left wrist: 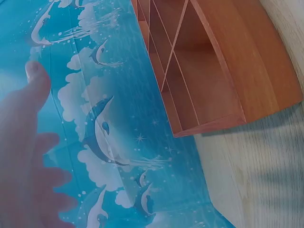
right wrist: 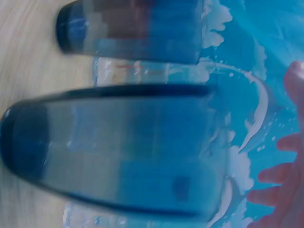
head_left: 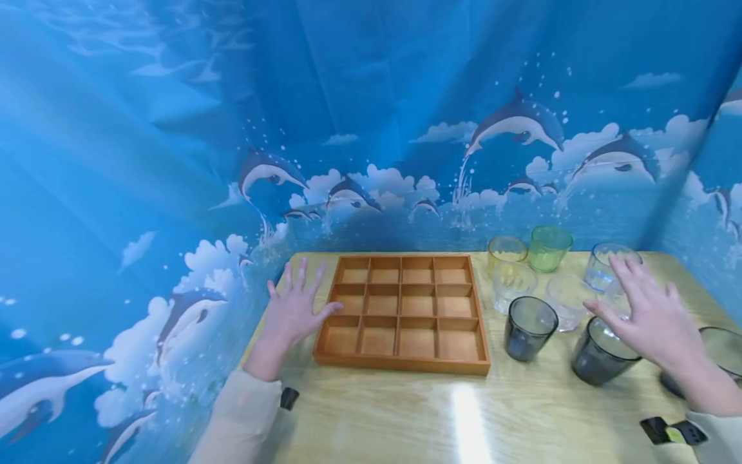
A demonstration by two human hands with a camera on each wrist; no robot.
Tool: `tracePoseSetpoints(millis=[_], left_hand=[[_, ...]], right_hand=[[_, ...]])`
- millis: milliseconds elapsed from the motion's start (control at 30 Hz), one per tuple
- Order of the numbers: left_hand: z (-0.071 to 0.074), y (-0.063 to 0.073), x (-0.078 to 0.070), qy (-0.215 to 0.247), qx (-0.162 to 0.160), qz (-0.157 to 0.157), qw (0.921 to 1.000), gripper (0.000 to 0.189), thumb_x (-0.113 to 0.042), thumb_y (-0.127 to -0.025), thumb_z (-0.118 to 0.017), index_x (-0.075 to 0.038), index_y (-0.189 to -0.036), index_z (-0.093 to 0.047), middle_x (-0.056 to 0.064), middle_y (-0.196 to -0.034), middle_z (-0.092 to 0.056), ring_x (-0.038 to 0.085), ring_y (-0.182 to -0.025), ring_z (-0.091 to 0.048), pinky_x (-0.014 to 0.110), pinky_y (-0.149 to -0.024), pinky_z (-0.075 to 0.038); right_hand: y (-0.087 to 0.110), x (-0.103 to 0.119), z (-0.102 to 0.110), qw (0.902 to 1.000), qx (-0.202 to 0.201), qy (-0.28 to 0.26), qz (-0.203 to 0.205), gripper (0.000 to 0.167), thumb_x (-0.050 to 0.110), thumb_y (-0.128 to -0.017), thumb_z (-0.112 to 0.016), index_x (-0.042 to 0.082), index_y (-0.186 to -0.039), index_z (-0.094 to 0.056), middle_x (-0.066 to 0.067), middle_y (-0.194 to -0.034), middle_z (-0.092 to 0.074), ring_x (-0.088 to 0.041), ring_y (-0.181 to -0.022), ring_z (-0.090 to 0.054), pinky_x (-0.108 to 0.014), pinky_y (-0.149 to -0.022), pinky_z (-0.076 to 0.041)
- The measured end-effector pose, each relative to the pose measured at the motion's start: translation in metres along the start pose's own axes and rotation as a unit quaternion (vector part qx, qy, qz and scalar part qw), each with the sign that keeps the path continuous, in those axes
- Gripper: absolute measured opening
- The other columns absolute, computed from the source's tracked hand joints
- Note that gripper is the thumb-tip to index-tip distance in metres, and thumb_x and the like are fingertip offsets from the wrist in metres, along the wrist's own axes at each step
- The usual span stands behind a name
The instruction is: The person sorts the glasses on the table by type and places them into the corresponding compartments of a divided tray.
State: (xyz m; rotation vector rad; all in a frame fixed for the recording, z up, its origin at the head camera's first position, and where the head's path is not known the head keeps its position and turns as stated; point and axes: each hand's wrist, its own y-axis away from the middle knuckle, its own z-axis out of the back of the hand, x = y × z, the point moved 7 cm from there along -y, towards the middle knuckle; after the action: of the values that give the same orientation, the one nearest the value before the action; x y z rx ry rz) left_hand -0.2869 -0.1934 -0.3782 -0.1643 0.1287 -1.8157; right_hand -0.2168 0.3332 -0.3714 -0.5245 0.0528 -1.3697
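Note:
My left hand (head_left: 294, 309) hovers with spread fingers at the left edge of a wooden tray (head_left: 401, 370) split into several square compartments, its thumb overlapping the tray's side in the head view. My right hand (head_left: 652, 316), fingers extended, is over the glasses on the right and holds nothing. Under it stands a dark grey glass (head_left: 599, 361), seen large in the right wrist view, where the fingers are beyond its rim. A second dark glass (head_left: 527, 335) stands to its left, and a third dark glass (head_left: 724, 351) is partly hidden by the right wrist.
Behind the dark glasses stand a green glass (head_left: 549, 250), a yellow glass (head_left: 503, 252), a bluish clear glass (head_left: 605, 274) and clear glasses, one of them (head_left: 513, 287) near the tray. A blue dolphin-print curtain (head_left: 382, 116) hangs along the back and sides of the light wooden table (head_left: 371, 419).

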Motion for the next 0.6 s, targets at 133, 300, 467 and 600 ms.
tracePoseSetpoints(millis=[133,300,467,600], left_hand=[[0.002,-0.001,0.006,0.03,-0.023,0.01,0.9992,0.091,-0.077,-0.081,-0.031,-0.021,-0.15,-0.014,0.018,-0.153,-0.01,0.043,-0.136,-0.009,0.071,-0.093,-0.02],[-0.005,-0.002,0.024,0.136,-0.019,0.054,0.9891,0.089,-0.072,-0.082,-0.042,-0.018,-0.15,-0.018,0.018,-0.152,-0.014,0.043,-0.131,-0.027,0.066,-0.083,-0.036],[-0.02,-0.002,0.04,0.214,-0.006,0.073,0.9742,0.085,-0.065,-0.084,-0.048,-0.015,-0.148,-0.024,0.019,-0.15,-0.021,0.044,-0.126,-0.035,0.062,-0.088,-0.036],[-0.032,-0.003,0.049,0.267,-0.015,0.068,0.9612,0.077,-0.058,-0.087,-0.052,-0.014,-0.146,-0.03,0.018,-0.147,-0.029,0.041,-0.128,-0.033,0.057,-0.097,-0.031]], right_hand=[[0.0,0.013,0.01,0.9992,-0.028,-0.027,-0.008,0.084,0.043,-0.089,-0.058,0.009,-0.15,-0.01,-0.025,-0.149,-0.014,-0.041,-0.136,-0.011,-0.06,-0.103,0.005],[0.0,0.033,0.02,0.9932,-0.078,-0.086,-0.013,0.082,0.034,-0.085,-0.066,0.013,-0.149,-0.019,-0.026,-0.145,-0.027,-0.053,-0.123,-0.03,-0.066,-0.095,-0.021],[0.005,0.054,0.023,0.9693,-0.152,-0.193,0.011,0.075,0.013,-0.08,-0.071,0.016,-0.145,-0.033,-0.027,-0.136,-0.041,-0.029,-0.125,-0.041,-0.032,-0.101,-0.033],[0.009,0.063,0.013,0.9547,-0.157,-0.252,-0.017,0.073,0.007,-0.082,-0.069,0.02,-0.145,-0.033,-0.025,-0.133,-0.044,-0.005,-0.123,-0.039,-0.008,-0.091,-0.027]])
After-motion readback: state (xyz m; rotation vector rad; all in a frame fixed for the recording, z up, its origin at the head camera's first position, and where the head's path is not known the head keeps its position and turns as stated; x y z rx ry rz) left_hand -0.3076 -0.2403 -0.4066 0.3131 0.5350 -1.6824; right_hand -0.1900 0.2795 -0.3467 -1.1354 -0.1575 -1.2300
